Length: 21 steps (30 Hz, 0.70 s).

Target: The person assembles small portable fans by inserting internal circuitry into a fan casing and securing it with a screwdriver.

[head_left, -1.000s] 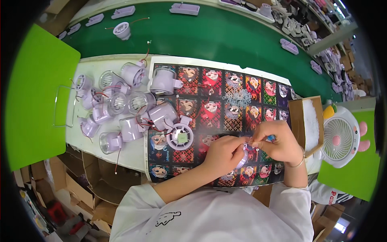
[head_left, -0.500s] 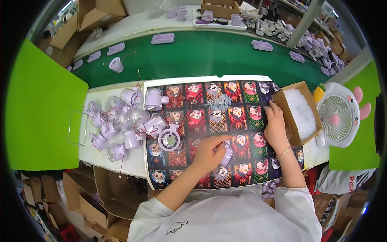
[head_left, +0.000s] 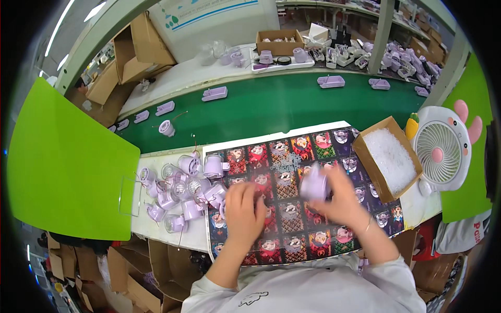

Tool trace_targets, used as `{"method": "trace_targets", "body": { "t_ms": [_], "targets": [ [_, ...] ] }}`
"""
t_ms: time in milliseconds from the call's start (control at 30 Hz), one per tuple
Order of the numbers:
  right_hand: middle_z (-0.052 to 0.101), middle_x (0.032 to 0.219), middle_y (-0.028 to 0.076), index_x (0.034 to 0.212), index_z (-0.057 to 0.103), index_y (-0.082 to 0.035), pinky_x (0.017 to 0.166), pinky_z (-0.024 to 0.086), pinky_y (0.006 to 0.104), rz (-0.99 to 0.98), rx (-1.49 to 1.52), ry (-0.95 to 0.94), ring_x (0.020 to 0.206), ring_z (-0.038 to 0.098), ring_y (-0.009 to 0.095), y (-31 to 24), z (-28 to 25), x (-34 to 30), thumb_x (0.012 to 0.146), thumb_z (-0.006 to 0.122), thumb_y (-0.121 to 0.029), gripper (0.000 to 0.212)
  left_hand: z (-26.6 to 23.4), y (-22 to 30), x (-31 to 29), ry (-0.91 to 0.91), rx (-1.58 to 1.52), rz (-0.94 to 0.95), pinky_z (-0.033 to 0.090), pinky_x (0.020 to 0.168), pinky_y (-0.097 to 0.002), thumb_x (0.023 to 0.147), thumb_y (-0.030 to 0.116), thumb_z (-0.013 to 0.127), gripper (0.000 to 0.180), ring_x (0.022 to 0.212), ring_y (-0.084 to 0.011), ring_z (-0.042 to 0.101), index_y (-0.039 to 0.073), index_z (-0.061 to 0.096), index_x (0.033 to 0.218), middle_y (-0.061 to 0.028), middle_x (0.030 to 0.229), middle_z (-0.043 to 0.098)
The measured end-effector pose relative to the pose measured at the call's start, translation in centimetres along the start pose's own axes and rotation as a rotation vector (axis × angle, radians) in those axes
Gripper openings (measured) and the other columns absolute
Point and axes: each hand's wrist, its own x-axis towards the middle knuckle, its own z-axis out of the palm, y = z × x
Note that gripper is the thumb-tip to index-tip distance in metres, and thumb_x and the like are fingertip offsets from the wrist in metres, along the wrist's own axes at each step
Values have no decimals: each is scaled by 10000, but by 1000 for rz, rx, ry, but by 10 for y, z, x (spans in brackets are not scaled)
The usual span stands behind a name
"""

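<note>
My right hand [head_left: 342,201] grips a lilac cup-shaped plastic housing [head_left: 314,185], blurred by motion, above the right half of the mat [head_left: 292,209] printed with cartoon cards. To its left, my left hand [head_left: 244,214] reaches over the mat's left side, its fingers stretched forward and the thumb apart. Beside and partly under those fingers shows the edge of a lilac ring-ended housing [head_left: 223,209]; most of it is hidden. Close by is a pile of lilac housings [head_left: 193,210] with clear covers and thin wires. Small clear pieces [head_left: 286,163] lie on the mat's far part.
An open cardboard box [head_left: 361,151] of clear bits stands right, beside a white rabbit-eared fan [head_left: 438,151]. Beyond the mat runs a green conveyor belt [head_left: 261,104] carrying lilac parts. Green panels [head_left: 78,172] flank the table; a wire stand [head_left: 129,195] is left of the pile.
The view has shifted. My right hand has left the box's side and now holds the housing that was at my left hand. My left hand has moved left to the ring-ended housing.
</note>
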Motion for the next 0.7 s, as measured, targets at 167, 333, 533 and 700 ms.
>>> {"method": "trace_targets", "body": {
  "t_ms": [167, 333, 533, 700],
  "targets": [
    [522, 1125, 196, 1245, 519, -50, 860, 458, 502, 40, -522, 379, 1012, 510, 435, 88, 8, 140, 717, 664, -7, 549, 8, -29, -4, -335, 464, 31, 477, 869, -407, 788, 97, 602, 223, 984, -307, 587, -10, 654, 977, -126, 931, 642],
    [492, 1231, 173, 1297, 527, -97, 850, 507, 518, 319, -575, 152, 1104, 519, 423, 134, 36, 188, 726, 641, -29, 586, -5, -38, -6, -249, 123, 153, 533, 824, -394, 758, 7, 625, 141, 993, -302, 644, 27, 664, 892, -120, 979, 688],
    [612, 891, 196, 861, 610, -7, 785, 496, 484, 57, -272, -24, 882, 602, 393, 48, 35, 116, 785, 592, -6, 79, -25, -19, -29, -27, -472, -47, 550, 850, -387, 770, -76, 614, 179, 924, -340, 695, -7, 671, 925, -159, 971, 721],
    [623, 972, 175, 935, 623, -16, 825, 501, 443, -32, -226, -202, 942, 601, 364, 38, 53, 73, 797, 631, -30, 139, 5, 6, -28, -202, -642, 7, 548, 858, -396, 791, -44, 608, 163, 951, -313, 692, -13, 672, 937, -149, 996, 715]
  ]
}}
